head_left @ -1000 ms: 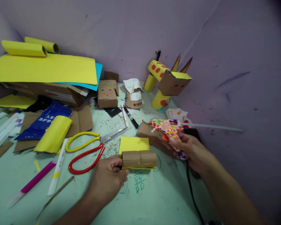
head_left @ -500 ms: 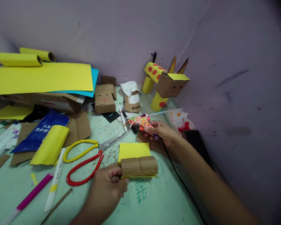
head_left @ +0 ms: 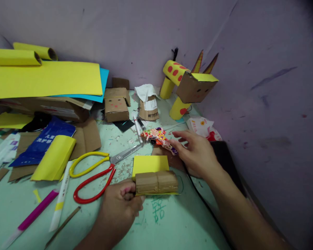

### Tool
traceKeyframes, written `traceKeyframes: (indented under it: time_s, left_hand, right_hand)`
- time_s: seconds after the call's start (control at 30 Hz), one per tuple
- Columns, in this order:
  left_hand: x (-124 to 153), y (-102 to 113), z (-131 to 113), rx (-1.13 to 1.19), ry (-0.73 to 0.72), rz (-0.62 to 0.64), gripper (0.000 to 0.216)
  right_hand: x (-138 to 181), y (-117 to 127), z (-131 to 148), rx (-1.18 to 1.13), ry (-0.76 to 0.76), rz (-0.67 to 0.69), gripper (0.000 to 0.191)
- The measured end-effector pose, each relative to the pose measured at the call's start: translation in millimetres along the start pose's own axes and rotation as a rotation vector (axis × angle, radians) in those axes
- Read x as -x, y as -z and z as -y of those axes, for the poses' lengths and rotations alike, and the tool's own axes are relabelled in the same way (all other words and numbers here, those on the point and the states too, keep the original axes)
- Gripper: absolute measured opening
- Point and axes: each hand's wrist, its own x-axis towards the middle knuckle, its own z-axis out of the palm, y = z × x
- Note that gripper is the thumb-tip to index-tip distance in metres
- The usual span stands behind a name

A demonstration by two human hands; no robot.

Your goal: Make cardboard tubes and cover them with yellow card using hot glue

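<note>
My left hand is closed on the left end of a brown cardboard roll that lies along the near edge of a yellow paper sheet on the pale green table. My right hand hovers with fingers spread, just right of a glue gun covered in colourful patterned paper. The glue gun lies on the table by itself, and its black cord runs back under my right forearm.
Yellow-and-red-handled scissors lie left of the yellow sheet. A cardboard giraffe-like figure stands at the back right by the purple wall. Small cardboard boxes, pens, yellow paper rolls and stacked coloured sheets crowd the left.
My right hand carried the glue gun leftwards and away from me, set it down on the table and opened. My left hand kept its hold on the cardboard roll.
</note>
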Motion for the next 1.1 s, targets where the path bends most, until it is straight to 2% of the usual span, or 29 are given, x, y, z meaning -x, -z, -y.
traceKeyframes:
  time_s: [0.1, 0.17, 0.23, 0.33, 0.43, 0.57, 0.77, 0.93, 1.1]
  left_hand:
    - [2, 0, -4, 0.003, 0.011, -0.006, 0.006]
    - [3, 0, -8, -0.006, 0.025, -0.005, 0.006]
    - [5, -1, -11, -0.019, 0.058, -0.025, 0.008]
    - [6, -2, -17, -0.027, 0.119, -0.084, 0.009]
    - [7, -3, -19, -0.027, 0.154, -0.085, 0.011]
    - [6, -2, -20, -0.096, 0.136, -0.124, 0.010]
    - [6, 1, -15, -0.213, 0.067, -0.120, 0.014]
    - [7, 2, -15, -0.242, 0.078, -0.109, 0.015]
    - [6, 3, -16, -0.201, 0.104, -0.089, 0.015]
  right_hand:
    - [41, 16, -10, -0.350, -0.097, 0.119, 0.042]
    - [68, 19, -19, -0.501, -0.190, 0.218, 0.066]
    - [89, 11, -27, -0.624, -0.287, 0.233, 0.086]
    - [104, -14, -29, -0.797, -0.360, 0.160, 0.102]
    - [105, -39, -20, -1.070, -0.396, 0.190, 0.104]
    - [101, -51, -14, -1.254, -0.423, 0.172, 0.103]
    - [101, -51, -16, -1.331, -0.469, 0.130, 0.096]
    - [99, -50, -13, -1.316, -0.534, 0.118, 0.091]
    - [99, -51, -16, -1.276, -0.517, 0.101, 0.090]
